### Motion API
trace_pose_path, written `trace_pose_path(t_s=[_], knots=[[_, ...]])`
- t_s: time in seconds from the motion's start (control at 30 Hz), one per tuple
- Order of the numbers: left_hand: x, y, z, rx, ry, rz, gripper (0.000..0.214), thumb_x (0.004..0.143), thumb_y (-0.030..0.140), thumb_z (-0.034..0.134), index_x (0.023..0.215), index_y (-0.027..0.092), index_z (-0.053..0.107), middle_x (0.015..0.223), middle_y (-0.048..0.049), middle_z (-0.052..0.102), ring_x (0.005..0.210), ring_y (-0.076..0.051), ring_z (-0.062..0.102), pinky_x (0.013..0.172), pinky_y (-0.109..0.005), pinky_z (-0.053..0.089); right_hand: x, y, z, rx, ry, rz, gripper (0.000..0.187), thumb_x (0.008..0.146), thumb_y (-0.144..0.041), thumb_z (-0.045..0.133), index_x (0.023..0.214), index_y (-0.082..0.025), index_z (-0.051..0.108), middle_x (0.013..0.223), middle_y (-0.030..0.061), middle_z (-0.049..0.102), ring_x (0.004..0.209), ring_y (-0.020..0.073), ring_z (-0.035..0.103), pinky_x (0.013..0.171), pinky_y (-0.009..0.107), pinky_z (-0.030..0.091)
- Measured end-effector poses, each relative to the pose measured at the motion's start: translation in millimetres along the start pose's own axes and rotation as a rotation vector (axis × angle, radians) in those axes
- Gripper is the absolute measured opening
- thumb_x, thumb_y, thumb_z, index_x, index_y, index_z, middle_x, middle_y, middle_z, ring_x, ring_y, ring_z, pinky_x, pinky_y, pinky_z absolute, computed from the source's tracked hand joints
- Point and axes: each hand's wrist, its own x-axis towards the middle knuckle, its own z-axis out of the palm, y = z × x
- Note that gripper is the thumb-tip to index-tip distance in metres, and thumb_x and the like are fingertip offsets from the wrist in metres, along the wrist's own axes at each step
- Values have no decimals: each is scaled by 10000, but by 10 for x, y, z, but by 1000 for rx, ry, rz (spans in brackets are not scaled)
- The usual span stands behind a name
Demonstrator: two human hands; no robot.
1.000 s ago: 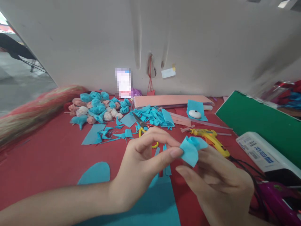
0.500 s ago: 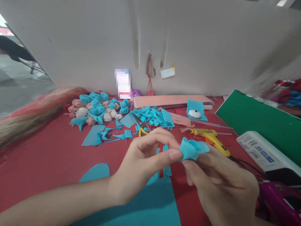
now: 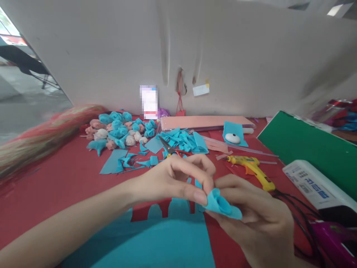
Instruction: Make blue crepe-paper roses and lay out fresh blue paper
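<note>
A small blue crepe-paper rose [image 3: 220, 204], rolled at its centre with one petal spread to the right, is held between both hands above the table. My left hand [image 3: 186, 178] pinches its left edge between thumb and forefinger. From below and behind, my right hand [image 3: 253, 212] grips its base, and some of those fingers are hidden. Beneath the hands lies a large sheet of blue crepe paper [image 3: 156, 242] with rounded tabs cut along its far edge. Scissors [image 3: 169, 146] rest beyond my left hand, partly covered by it.
Finished blue, pink and white paper roses [image 3: 118, 130] are heaped at the back left. Blue scraps [image 3: 181, 139] lie in the middle. A yellow glue gun [image 3: 252, 167] sits right, near a white power strip [image 3: 309, 186] and a green board [image 3: 306, 145]. A phone [image 3: 150, 102] leans on the wall.
Both hands have come down and slightly left with the blue rose. The rose has tilted, so its rolled centre and spread petal now face more toward me.
</note>
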Motion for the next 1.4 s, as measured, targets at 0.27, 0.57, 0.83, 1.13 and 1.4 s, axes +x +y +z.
trace_pose_path(t_s=[0.27,0.57,0.83,1.13,1.4], knots=[[31,-104,-59,91,180,121,103,719,201,676,757,286,721,783,4,492,741,-112,464,601,-215,397,33,84,21,-76,128,20,150,687,-70,644,718,-216,662,649,-46,591,439,30,446,358,136,356],[27,-138,-19,211,263,241,115,688,211,711,767,293,725,761,3,513,707,-104,492,580,-213,437,34,92,-24,-352,200,-150,123,706,-70,628,721,-191,622,671,-19,604,552,76,546,405,163,407],[31,-120,-26,247,239,238,82,716,280,681,784,288,727,745,2,513,661,-95,475,565,-226,428,42,30,-54,-511,183,-291,125,694,-56,638,722,-173,608,663,-31,613,422,25,441,395,146,412],[15,-93,-70,248,157,228,141,746,176,656,794,291,721,765,6,499,700,-95,464,603,-223,422,95,50,-52,-112,60,-82,78,709,-102,657,715,-179,648,672,-12,619,479,53,521,433,149,460],[25,-88,-119,221,45,217,123,759,223,640,822,292,719,780,6,481,719,-97,463,651,-238,427,145,86,-63,188,-51,172,155,661,-73,671,688,-224,695,652,-21,595,451,41,500,344,124,391]])
